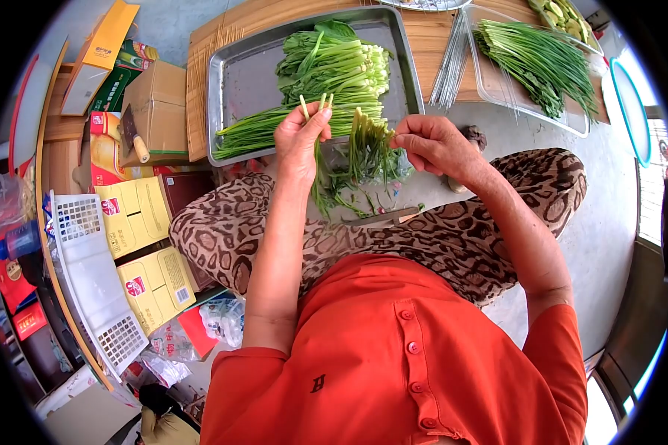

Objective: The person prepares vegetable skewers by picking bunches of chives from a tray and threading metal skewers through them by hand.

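My left hand (302,137) is closed round a few green stalks, whose pale cut ends stick up past the fingers while the leaves hang below. To its right, my right hand (430,144) has its fingers bent and pressed together beside a hanging bunch of greens (369,148); what its fingertips hold, if anything, is too small to name. Behind both hands, a metal tray (234,63) bears leafy green vegetables (341,67) and a row of thin green stalks (263,130). Loose leaves and a plastic bag lie below the hands.
Thin metal skewers (450,74) lie right of the tray, beside a clear plastic tray (490,93) of long greens (538,67). A knife (133,136) rests by a cardboard box (159,104) at left. A white basket (96,274) stands lower left. A blade lies near my lap.
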The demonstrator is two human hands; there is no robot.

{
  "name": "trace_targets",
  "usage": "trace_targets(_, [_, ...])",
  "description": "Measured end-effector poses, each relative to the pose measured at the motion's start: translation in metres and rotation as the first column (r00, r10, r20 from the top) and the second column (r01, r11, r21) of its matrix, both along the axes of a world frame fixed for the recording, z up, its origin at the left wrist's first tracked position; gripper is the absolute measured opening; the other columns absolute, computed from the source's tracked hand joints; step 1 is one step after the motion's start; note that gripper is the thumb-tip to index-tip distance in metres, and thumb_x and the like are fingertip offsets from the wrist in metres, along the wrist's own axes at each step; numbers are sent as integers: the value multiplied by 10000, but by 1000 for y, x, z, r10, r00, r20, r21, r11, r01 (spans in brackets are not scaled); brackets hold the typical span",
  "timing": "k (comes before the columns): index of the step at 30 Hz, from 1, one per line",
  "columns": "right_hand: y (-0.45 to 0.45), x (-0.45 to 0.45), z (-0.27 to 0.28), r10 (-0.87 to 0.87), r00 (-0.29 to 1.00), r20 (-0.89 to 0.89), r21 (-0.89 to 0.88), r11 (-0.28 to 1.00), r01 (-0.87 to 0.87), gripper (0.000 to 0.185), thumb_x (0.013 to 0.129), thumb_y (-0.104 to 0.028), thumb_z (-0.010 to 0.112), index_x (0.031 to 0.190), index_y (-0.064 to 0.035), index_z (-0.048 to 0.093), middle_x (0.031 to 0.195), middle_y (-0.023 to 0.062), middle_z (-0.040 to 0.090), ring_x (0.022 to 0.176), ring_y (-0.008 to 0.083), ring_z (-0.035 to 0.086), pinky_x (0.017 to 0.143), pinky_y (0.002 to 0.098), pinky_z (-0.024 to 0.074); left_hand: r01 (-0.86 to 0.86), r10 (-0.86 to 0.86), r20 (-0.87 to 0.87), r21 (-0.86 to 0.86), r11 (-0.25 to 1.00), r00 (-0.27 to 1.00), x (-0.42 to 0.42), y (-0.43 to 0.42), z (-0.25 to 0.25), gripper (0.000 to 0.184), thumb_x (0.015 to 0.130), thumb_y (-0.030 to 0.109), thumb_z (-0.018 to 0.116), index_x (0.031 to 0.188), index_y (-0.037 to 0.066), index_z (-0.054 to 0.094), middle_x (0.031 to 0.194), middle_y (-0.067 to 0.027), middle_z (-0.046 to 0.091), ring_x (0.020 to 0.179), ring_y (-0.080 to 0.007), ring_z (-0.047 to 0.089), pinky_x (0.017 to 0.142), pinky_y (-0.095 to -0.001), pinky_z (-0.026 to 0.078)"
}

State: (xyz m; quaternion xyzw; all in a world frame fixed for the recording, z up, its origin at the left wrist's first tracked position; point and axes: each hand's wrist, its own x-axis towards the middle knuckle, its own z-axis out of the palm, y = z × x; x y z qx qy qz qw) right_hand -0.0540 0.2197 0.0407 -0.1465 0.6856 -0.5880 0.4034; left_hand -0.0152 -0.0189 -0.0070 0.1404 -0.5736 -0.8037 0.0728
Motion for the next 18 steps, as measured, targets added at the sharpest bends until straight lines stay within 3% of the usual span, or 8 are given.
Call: trace_targets(18, [-2,1,2,-10,998,-61,39,999,12,143,916,-165,538,855,-52,600,542,-33,488,485,40,407,454,223,305,-13,14,4,-182,983,1000,4,2,4,149,828,66,686,956,-5,659,725,6,600,599,-68,510,576,-209,406])
